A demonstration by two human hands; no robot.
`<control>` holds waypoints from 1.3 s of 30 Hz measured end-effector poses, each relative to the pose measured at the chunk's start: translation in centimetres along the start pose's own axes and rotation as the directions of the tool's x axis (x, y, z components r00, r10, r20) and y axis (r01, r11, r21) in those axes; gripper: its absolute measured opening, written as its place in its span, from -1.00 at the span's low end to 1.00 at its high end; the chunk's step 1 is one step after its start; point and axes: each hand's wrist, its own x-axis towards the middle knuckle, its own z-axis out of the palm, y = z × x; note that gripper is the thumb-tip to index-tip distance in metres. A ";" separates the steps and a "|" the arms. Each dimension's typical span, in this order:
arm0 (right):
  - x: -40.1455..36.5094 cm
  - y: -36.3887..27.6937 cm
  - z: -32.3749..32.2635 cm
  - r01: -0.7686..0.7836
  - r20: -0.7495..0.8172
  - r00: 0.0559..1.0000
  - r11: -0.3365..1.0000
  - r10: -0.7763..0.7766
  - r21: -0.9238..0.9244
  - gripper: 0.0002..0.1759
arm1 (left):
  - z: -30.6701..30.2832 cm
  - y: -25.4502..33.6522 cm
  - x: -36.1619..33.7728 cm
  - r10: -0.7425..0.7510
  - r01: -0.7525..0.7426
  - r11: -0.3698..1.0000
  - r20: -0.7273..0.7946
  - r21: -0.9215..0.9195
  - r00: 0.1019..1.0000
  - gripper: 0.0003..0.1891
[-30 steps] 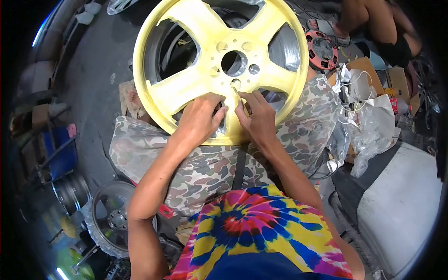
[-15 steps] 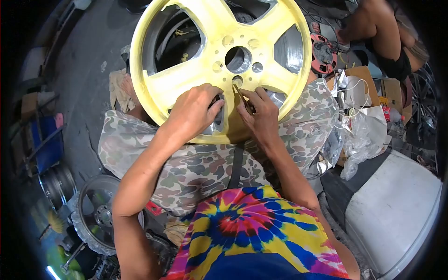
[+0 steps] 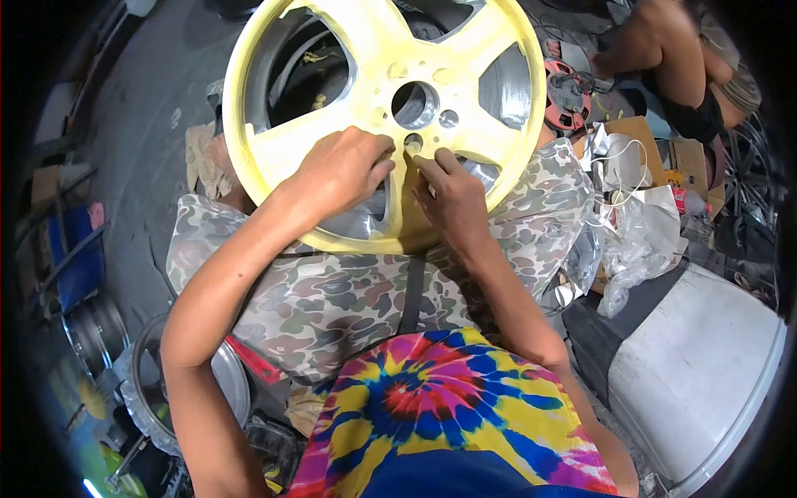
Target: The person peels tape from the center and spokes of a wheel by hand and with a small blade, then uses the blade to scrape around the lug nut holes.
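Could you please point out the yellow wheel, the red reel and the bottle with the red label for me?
Yellow wheel (image 3: pixel 375 83): head view, on the hub face, beside the centre hole.
Red reel (image 3: pixel 562 117): head view, on its lower red part.
Bottle (image 3: pixel 680 200): head view, on its label.

My lap, in camouflage cloth (image 3: pixel 332 290), sat under the near edge of the yellow wheel (image 3: pixel 290 149), and around me spread the dark grey floor (image 3: pixel 154 158). On my left lay a beige cloth (image 3: pixel 202 158), and nearer me a silver wheel (image 3: pixel 236 382) with another metal wheel (image 3: pixel 98 332) just beyond it. On my right there was a red reel (image 3: pixel 567 93), then a jumble — cardboard (image 3: pixel 636 131), crumpled clear plastic (image 3: pixel 627 278) and a red-labelled bottle (image 3: pixel 691 202), what touched the ground being hard to tell — and nearer me a large pale panel (image 3: pixel 697 357).
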 end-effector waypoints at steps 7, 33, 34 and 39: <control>-0.3 0.9 0.4 0.017 -0.043 0.999 0.997 -0.021 -0.078 -0.67 | 1.0 -1.0 4.1 0.119 -0.123 0.986 0.041 0.116 0.992 -0.70; 1.9 2.9 -2.6 0.316 0.115 0.949 0.873 -0.295 -0.370 -0.75 | 0.7 0.3 7.4 -0.028 -0.077 0.962 0.376 0.262 0.926 -0.42; 1.9 2.9 -2.7 0.333 0.138 0.943 0.856 -0.303 -0.396 -0.71 | 1.2 0.1 7.5 -0.011 -0.079 0.962 0.323 0.261 0.946 -0.45; 1.0 2.9 -2.8 0.283 0.011 0.955 0.902 -0.295 -0.326 -0.65 | 1.9 -0.3 8.1 0.040 -0.117 0.950 0.257 0.291 0.966 -0.58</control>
